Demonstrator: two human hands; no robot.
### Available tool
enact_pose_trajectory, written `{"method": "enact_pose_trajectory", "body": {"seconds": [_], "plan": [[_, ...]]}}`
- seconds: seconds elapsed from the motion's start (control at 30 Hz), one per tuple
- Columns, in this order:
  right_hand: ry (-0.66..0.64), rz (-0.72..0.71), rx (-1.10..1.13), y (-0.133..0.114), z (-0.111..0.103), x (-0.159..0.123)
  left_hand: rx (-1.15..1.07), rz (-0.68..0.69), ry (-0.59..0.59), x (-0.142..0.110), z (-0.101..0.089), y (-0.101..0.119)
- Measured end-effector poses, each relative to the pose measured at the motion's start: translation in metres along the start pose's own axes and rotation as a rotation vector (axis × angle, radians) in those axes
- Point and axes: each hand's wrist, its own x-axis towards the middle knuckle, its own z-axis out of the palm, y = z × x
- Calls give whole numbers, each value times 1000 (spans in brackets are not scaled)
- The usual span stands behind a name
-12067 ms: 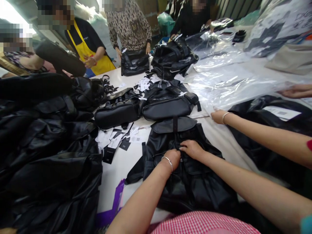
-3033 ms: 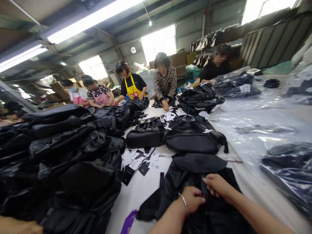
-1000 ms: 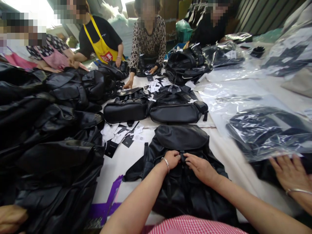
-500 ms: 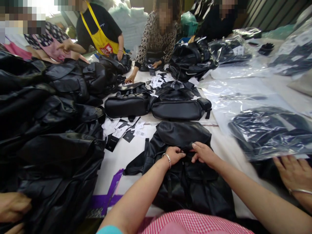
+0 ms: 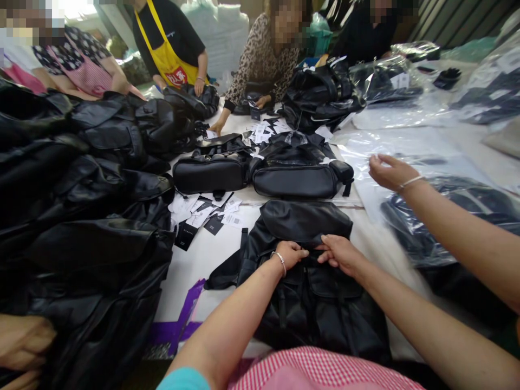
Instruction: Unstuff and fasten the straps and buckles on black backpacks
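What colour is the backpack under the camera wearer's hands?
Black; the backpack shows best in the head view.

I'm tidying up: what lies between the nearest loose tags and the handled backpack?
In the head view, bare white tabletop, with the strap of the backpack jutting in.

A bag workshop is indicated by the broad table [image 5: 187, 268], heaped with similar black bags [image 5: 304, 219], strewn with loose tags [image 5: 199, 216] and partly covered by clear plastic [image 5: 467, 195], and by the co-workers [image 5: 190, 38], some dressed in aprons [image 5: 166, 59], gathered around it.
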Motion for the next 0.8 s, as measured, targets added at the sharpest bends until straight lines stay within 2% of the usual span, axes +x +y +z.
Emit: {"method": "enact_pose_trajectory", "body": {"seconds": [0.37, 0.57, 0.67, 0.8], "plan": [[32, -17, -80, -10, 5, 2, 10, -6, 43, 5, 6, -7], [61, -88, -148, -8, 8, 0, 48, -7, 51, 8, 7, -10], [74, -204, -284, -6, 8, -7, 59, -9, 49, 9, 7, -10], [72, -533, -770, 7, 7, -19, 66, -14, 44, 9, 7, -8]]}}
